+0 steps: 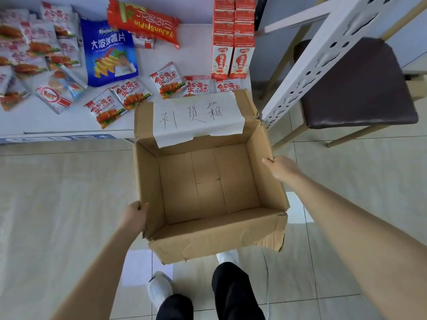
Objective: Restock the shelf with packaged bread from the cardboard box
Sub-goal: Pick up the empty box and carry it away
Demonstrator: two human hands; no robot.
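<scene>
- I am holding the cardboard box (150, 181) up over the floor with both hands, right in front of the shelf (46, 121).
- My left hand (134, 215) is gripping the left wall near the corner closest to me, with my fingers curled over the top edge.
- My right hand (280, 168) is gripping the top edge of the right wall, farther away from me.
- The box is showing only its bare bottom flaps, so I am guessing it is very light.
- The cardboard is looking bendy, and the flap nearest me is torn and crumpled. I am thinking a wall could fold if I squeeze too hard.
- Holding two sides across from each other is helping me keep it flat and steady.
- A paper label (196, 116) with writing is stuck on the far flap. I cannot tell if that flap is touching the shelf.
- The bread packs (130, 94) are lying on the shelf, some just past the far flap and more piled up on the left.
- I am guessing these packs are light and soft, with shiny, slippery wrappers. Bread squashes easily, so I am thinking gentle fingers on a sealed edge would be best.
- A blue chip bag (108, 54) and red cartons (232, 56) are sitting on the shelf too.
</scene>
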